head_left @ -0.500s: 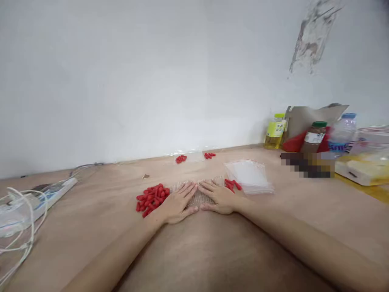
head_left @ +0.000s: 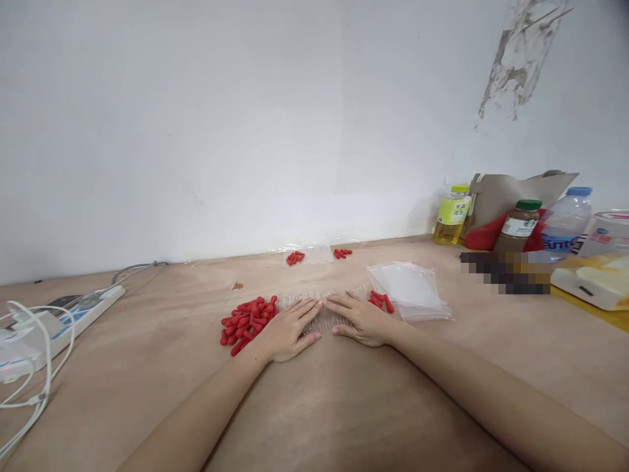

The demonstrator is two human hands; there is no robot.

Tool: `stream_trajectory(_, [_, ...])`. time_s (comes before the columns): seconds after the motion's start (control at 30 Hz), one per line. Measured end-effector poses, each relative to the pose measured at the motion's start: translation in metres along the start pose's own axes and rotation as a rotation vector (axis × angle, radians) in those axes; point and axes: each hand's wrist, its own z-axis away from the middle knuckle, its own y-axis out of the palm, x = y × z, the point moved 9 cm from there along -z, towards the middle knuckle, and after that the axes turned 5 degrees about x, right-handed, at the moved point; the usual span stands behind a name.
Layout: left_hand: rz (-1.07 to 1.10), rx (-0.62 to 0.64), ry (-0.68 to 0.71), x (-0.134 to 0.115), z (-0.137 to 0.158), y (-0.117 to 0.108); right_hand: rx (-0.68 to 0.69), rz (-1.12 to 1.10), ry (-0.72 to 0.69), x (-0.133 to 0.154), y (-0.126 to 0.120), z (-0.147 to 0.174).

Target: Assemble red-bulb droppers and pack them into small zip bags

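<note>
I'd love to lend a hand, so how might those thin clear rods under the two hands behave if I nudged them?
The clear rods look slim and rounded, so they would probably roll. Their glassy shine suggests they may be slippery, possibly brittle. Being so thin, each is likely light.

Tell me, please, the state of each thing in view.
Left hand: palm down
Right hand: palm down
Thin clear tubes: side by side
Red bulbous pieces: mostly heaped
Clear plastic bags: lying flat
Yellow-capped bottle: closed
Green-capped brown bottle: closed
Blue-capped clear bottle: closed
</note>
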Motion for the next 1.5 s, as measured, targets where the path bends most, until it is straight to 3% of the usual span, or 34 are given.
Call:
stream_trajectory(0.13, [-0.043,-0.148,-0.005,-0.009,0.009,-0.011,-0.262,0.093,0.001,0.015,-0.023,0.013])
stream_trajectory(0.23, [0.061,-0.243,-0.035,-0.016,0.03,-0.019,-0.318,0.042,-0.002,0.028,-0.028,0.032])
stream_trajectory(0.3, [0.187,-0.207,-0.019,-0.025,0.043,-0.02,-0.266,-0.066,-0.034,0.038,-0.026,0.045])
stream_trajectory(0.43, [0.377,0.091,0.162,-0.055,0.056,-0.009,-0.046,-0.261,-0.053,0.05,-0.018,0.063])
stream_trajectory(0.5, [0.403,0.138,0.154,-0.058,0.056,-0.009,0.043,-0.302,-0.036,0.051,-0.016,0.067])
stream_trajectory(0.9, [0.427,0.122,0.069,-0.049,0.054,-0.008,0.115,-0.315,0.013,0.049,-0.014,0.067])
stream_trajectory(1.07, [0.413,0.094,0.067,-0.05,0.055,-0.01,0.021,-0.292,0.002,0.049,-0.016,0.068])
stream_trajectory(1.17, [0.409,0.074,0.064,-0.05,0.055,-0.012,-0.214,-0.207,0.168,0.024,-0.034,0.07])
stream_trajectory(1.27, [0.41,0.054,0.069,-0.05,0.054,-0.013,-0.389,-0.047,0.521,-0.019,-0.055,0.08])
stream_trajectory(1.37, [0.401,0.002,0.086,-0.048,0.056,-0.012,-0.296,0.09,0.756,-0.045,-0.06,0.082])
stream_trajectory(1.5, [0.301,-0.238,0.056,-0.042,0.065,-0.027,-0.218,0.239,0.831,-0.05,-0.058,0.078])
